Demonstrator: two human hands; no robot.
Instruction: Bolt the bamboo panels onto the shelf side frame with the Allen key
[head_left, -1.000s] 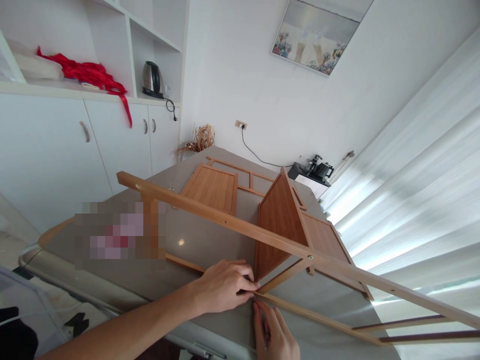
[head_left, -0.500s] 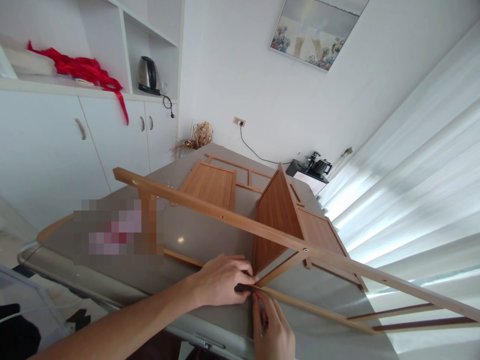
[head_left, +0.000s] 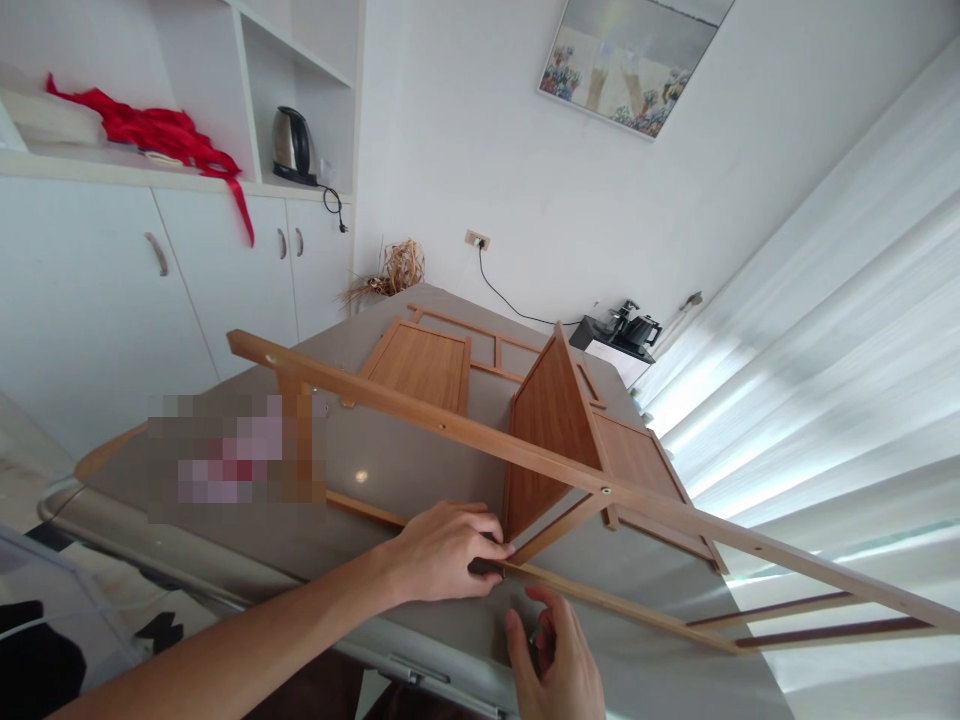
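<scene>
A wooden frame [head_left: 442, 425] with long rails stands on its side on the table, with a wooden panel [head_left: 551, 430] joined across it. My left hand [head_left: 450, 552] is closed round the lower rail [head_left: 600, 597], right by the corner where the panel's brace [head_left: 559, 530] meets it. A small dark screw end appears to stick out of the rail beside my left fingertips. Just below the rail and apart from it is my right hand [head_left: 561, 660], its fingers curled and its thumb separate from the index finger. Something small and dark shows inside the right palm; its kind is unclear.
More wooden panels [head_left: 420, 365] lie on the grey table [head_left: 420, 465]. A pixelated patch covers the left of the table. White cabinets [head_left: 217, 270] hold a kettle [head_left: 292, 145] and red cloth [head_left: 161, 130]. White curtains [head_left: 840, 400] hang at right.
My right hand has drawn back from the rail, down and slightly right, and its fingertips have parted. My left hand keeps its grip on the rail. The frame has hardly moved.
</scene>
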